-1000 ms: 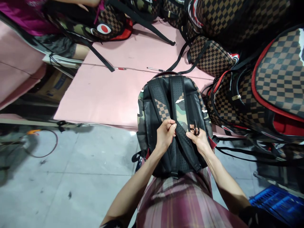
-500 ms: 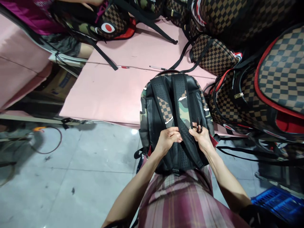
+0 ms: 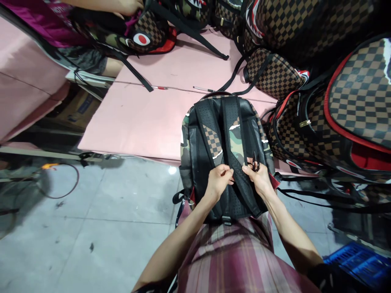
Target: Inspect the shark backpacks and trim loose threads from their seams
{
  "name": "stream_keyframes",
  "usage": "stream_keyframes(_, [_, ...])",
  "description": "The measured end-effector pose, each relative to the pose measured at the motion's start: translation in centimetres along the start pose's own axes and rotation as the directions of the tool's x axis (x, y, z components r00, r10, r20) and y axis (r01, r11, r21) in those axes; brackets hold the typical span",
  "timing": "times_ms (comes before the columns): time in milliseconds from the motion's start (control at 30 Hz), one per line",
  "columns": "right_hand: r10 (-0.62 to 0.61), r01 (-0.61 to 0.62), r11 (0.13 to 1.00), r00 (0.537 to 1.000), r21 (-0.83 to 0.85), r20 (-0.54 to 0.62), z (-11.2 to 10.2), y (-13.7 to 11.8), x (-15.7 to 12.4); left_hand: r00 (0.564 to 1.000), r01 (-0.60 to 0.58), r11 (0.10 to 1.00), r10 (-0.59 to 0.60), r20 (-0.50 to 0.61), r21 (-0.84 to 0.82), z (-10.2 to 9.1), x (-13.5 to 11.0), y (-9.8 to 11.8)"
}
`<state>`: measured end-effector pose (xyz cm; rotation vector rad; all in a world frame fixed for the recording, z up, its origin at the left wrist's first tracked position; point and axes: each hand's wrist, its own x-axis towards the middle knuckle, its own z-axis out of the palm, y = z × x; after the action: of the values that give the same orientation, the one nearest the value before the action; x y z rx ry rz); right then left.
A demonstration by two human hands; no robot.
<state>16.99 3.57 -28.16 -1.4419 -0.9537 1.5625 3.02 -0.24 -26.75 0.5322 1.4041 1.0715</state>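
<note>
A black backpack [image 3: 195, 162] with camouflage sides leans against the table edge, its back panel and two shoulder straps facing me. My left hand [image 3: 219, 180] is closed in a pinch at the inner edge of the right-hand shoulder strap [image 3: 236, 140]; what sits between its fingertips is too small to make out. My right hand [image 3: 258, 176] grips a small pair of dark thread snips [image 3: 255, 163], blades pointing up. Its thumb presses on the same strap, which has a camouflage and checkered patch.
Brown checkered bags [image 3: 360, 93] with red trim crowd the right of the pink table [image 3: 134, 126]. A pen [image 3: 203, 88] lies beyond the backpack. Across the table, a person's hand [image 3: 131, 6] rests at another backpack [image 3: 149, 34]. A blue crate [image 3: 360, 264] stands low right.
My left hand has shifted slightly right along the strap, its fingers curling in more. My right hand and the snips stay nearly in place. The other person's hand has come further into view.
</note>
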Motion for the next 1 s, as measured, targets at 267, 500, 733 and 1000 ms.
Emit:
stream_keyframes(267, [-0.033,0.033,0.998,0.999,-0.055,-0.006,-0.2,0.1,-0.2,0.999,-0.023,0.997,0.026,0.039,-0.077,0.1,-0.2,0.6])
stream_keyframes(500, [-0.526,0.439,0.684,0.850,-0.583,0.024,0.0,-1.3,-3.3,0.993,-0.110,0.994,0.109,0.042,0.018,0.6,-0.2,0.4])
stream_keyframes(733, [-0.388,0.320,0.849,0.918,-0.421,-0.085,-1.0,-1.7,0.8,0.979,-0.201,0.945,0.188,0.077,0.258,-1.0,0.1,1.5])
stream_keyframes(1000, [-0.214,0.251,0.917,0.966,-0.310,0.148,0.7,-4.4,7.5,0.912,-0.290,0.912,0.355,-0.206,0.288,-6.4,6.1,4.0])
